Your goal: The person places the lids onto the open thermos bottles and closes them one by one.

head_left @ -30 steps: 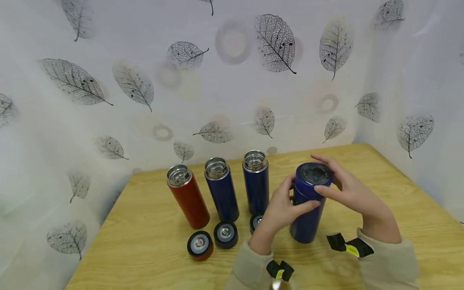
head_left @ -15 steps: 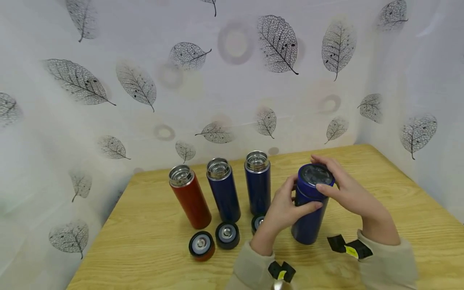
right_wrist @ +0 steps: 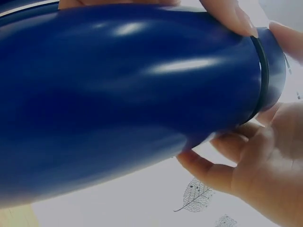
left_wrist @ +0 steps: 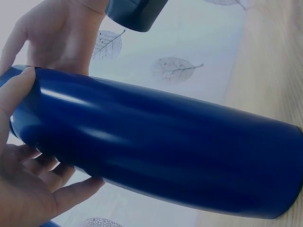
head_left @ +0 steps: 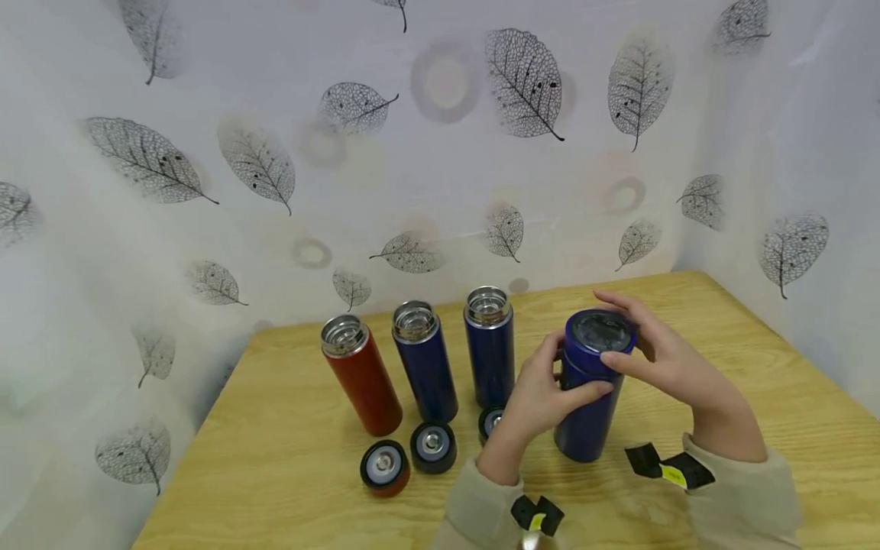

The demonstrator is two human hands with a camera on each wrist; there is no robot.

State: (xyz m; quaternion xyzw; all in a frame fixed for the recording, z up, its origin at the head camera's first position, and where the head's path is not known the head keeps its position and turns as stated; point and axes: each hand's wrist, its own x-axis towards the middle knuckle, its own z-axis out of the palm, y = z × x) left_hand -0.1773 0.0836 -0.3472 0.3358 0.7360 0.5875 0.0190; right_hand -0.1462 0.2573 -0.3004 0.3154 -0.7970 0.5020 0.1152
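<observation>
A blue thermos bottle stands upright on the table at the right, its blue lid with a dark top seated on it. My left hand grips the bottle just below the lid, thumb across the near side. The right hand holds the lid, with the thumb at the near edge and fingers round the far side. In the right wrist view, a dark seam separates the lid from the body. The long blue body fills the left wrist view.
To the left stand an open red bottle and two open blue bottles. Before them lie a red-sided lid and a dark lid, upturned. Another lid is partly behind my left hand. A leaf-print curtain hangs behind.
Both hands keep their hold on the bottle and lid, with barely any movement. The whole head view shifts slightly; the other bottles and lids stay put.
</observation>
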